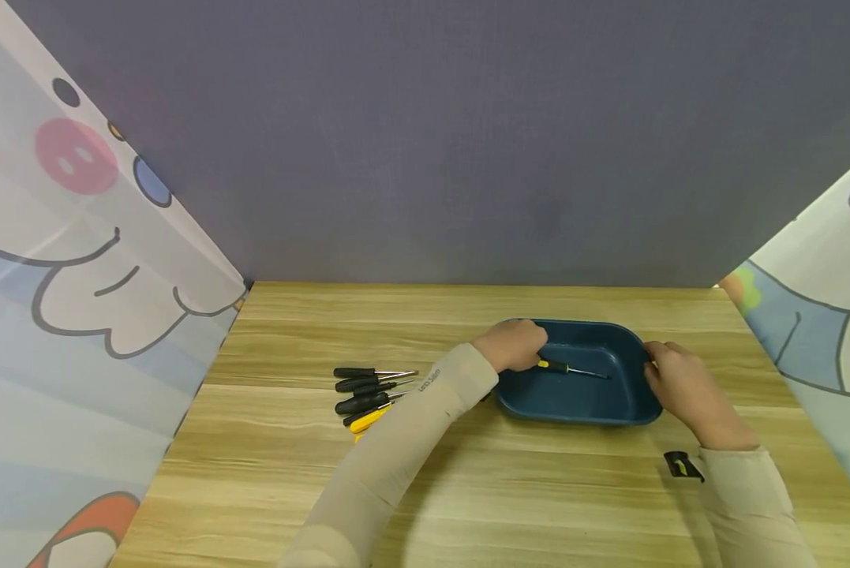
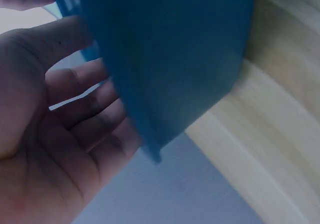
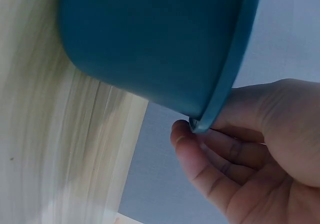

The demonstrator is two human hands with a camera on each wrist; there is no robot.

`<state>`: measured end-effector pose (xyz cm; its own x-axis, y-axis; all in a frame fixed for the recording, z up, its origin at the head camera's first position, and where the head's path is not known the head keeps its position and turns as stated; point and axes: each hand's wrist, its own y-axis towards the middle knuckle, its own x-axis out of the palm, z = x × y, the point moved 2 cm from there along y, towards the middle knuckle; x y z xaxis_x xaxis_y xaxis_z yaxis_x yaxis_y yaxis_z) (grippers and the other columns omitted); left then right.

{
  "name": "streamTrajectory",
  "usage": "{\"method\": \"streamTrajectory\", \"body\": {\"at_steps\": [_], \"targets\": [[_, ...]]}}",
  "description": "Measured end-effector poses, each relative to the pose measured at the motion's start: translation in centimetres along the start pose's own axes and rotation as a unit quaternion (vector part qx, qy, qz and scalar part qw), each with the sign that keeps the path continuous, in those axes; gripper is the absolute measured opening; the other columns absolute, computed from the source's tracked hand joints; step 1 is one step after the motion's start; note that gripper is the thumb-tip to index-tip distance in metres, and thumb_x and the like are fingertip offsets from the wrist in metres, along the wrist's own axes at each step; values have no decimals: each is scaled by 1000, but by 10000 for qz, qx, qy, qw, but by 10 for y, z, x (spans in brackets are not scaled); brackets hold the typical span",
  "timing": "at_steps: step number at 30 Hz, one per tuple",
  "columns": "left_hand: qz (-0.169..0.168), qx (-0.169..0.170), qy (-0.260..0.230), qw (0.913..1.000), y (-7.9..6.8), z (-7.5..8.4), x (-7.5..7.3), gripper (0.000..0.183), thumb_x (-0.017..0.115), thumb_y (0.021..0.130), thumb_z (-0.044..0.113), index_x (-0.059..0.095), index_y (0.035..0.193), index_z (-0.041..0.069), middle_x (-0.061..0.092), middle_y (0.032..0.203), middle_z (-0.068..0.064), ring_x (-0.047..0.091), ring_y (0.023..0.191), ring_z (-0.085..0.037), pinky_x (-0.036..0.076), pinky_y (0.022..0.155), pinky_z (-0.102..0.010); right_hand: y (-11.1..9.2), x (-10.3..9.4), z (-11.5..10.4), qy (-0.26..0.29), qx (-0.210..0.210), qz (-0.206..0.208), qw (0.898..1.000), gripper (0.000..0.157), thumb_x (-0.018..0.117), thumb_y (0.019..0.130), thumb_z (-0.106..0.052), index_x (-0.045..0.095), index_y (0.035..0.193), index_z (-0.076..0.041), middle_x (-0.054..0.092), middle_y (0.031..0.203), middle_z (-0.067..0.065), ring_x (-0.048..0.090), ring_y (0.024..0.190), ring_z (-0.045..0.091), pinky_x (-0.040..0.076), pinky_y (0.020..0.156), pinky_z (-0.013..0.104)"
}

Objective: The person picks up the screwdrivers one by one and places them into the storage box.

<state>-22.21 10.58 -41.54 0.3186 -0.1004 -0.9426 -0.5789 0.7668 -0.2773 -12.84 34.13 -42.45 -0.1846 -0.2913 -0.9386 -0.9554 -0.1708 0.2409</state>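
Note:
A dark blue plastic bin (image 1: 574,414) sits on the wooden table. My left hand (image 1: 513,345) reaches over its left rim and holds a screwdriver (image 1: 558,366) by its black and yellow handle. The metal shaft points right, its tip low over the bin floor. In the left wrist view the thumb and fingers (image 2: 80,79) pass behind the bin wall (image 2: 175,49), which hides their tips and the screwdriver. At the opposite end my right hand (image 1: 683,386) pinches the bin's rim. The right wrist view shows that hand (image 3: 250,149) with a fingertip under the rim (image 3: 220,91).
Several screwdrivers (image 1: 359,403) with black or yellow handles lie in a group on the table (image 1: 268,465), left of the bin, partly covered by my left sleeve (image 1: 403,450). A grey panel (image 1: 481,158) stands behind the table, with printed curtains (image 1: 62,260) at both sides.

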Motion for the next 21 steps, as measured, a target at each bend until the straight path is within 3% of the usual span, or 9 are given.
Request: {"method": "streamTrajectory", "body": {"at_steps": [5,9,14,21], "targets": [[-73,138,-28,9999,-7,-3,-4,13,60,102,24,66,94,16,55,73,2,46,61,-9,42,62,-22,1,1,0,-2,-4,-51,10000,26,63,82,13,56,104,24,58,86,34,60,76,50,51,66,59],[-30,405,-22,9992,-22,-6,-7,14,61,102,27,67,100,15,58,77,3,48,63,-8,42,63,-21,1,1,2,5,-17,-74,10000,26,63,82,12,56,104,24,58,86,34,60,76,50,50,66,59],[253,494,90,9984,-53,-16,-12,24,63,101,28,70,116,10,64,91,3,53,73,-7,45,71,-22,2,1,3,16,-33,-102,9999,26,62,82,12,55,103,24,57,85,34,59,75,50,50,66,59],[792,98,156,9967,-103,-43,-17,25,66,99,26,70,120,12,67,107,-1,63,95,-13,52,81,-27,2,3,7,-9,-121,38,9999,25,64,80,13,56,102,24,58,83,32,60,73,48,50,64,58]]}}
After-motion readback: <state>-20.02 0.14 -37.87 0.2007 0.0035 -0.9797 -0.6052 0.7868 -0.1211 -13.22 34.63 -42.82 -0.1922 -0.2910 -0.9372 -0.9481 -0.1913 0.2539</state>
